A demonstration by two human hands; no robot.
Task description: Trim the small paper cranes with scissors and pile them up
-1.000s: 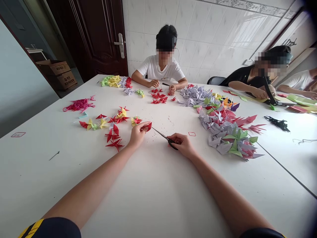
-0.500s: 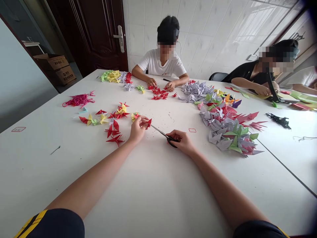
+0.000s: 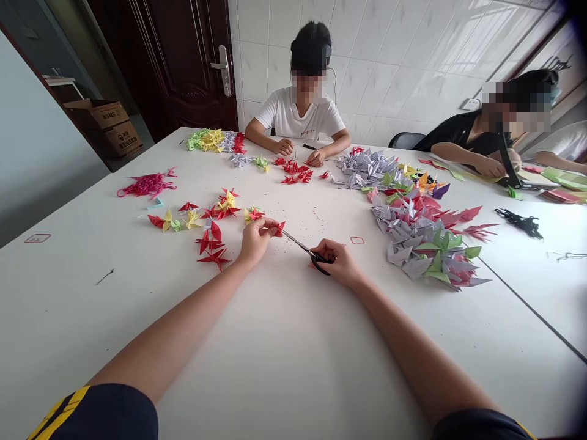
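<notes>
Red origami crane (image 3: 280, 228) located near the centre of the frame, partly covered by the fingers gripping it. Left hand (image 3: 255, 241): thumb and fingers pinched on the crane. Right hand (image 3: 337, 261): closed around the black handles of the scissors (image 3: 302, 247), whose blades point toward the upper left. The two hands are apart, with the blades spanning the gap. Blade tips lie at the crane; whether they touch the paper cannot be told.

Small specks lie on the white table (image 3: 266, 354) around and above the blades. Left of the left hand, a loose group of red, yellow and green origami cranes (image 3: 211, 258) is spread out. Centre right holds a large heap of mostly lilac and pink cranes (image 3: 406, 235), with green ones at its lower end. Left of centre: a tangled magenta bundle (image 3: 147, 184). Far right: a bundle of black cord (image 3: 520, 223).

Top centre, a co-worker in a white shirt (image 3: 298, 116) sits with both hands on the table, beside a cluster of red cranes (image 3: 293, 171). Upper right, a co-worker in black (image 3: 461, 135) leans over coloured paper near a black-armed device (image 3: 504, 159), type unclear.
</notes>
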